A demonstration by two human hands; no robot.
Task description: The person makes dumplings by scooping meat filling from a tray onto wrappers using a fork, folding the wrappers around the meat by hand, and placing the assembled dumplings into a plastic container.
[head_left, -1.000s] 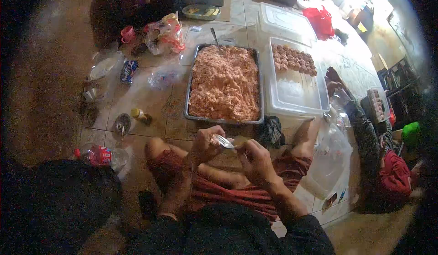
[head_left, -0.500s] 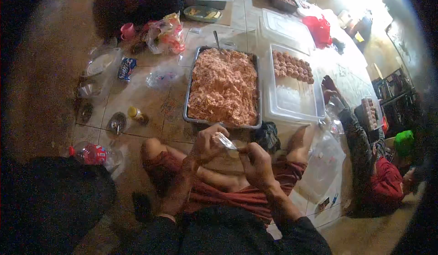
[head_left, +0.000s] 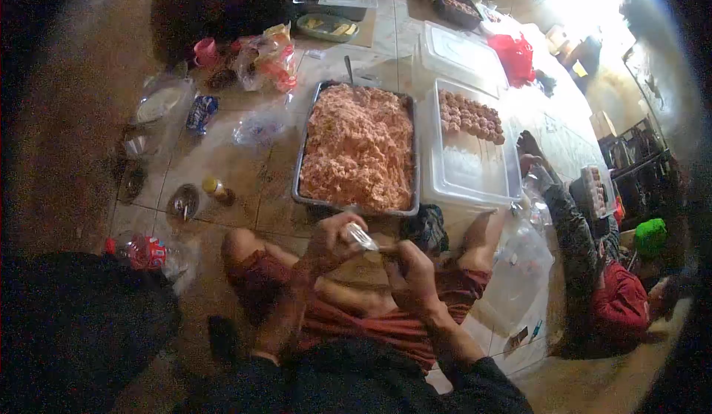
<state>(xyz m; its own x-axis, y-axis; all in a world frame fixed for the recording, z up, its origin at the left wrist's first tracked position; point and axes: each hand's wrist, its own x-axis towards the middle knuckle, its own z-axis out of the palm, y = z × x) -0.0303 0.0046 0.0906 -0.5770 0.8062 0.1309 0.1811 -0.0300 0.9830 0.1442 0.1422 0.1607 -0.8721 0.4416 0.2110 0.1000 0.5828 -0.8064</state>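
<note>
My left hand (head_left: 331,242) is closed in front of the tray, with a shiny metal fork or spoon head (head_left: 361,237) at its fingers. What else lies in that hand is too small to tell. Beside it, my right hand (head_left: 412,272) is pinched around the thin end of the same utensil. Just beyond both hands stands a dark-rimmed tray (head_left: 298,180) heaped with pink minced mixture (head_left: 357,147), a spoon handle (head_left: 348,68) standing in its far end. To its right, a clear plastic container (head_left: 473,168) holds rows of small meat pieces (head_left: 471,117).
A black bag (head_left: 425,228) lies by my right knee. On the left are a small yellow-capped jar (head_left: 215,188), a red-labelled bottle (head_left: 146,252) and a blue packet (head_left: 202,113). A person in red (head_left: 624,299) is at the right; another person sits at the far left.
The view has shifted slightly, so the tray and containers appear lower and further left. Both hands stay close together at the utensil, with its head turned a little.
</note>
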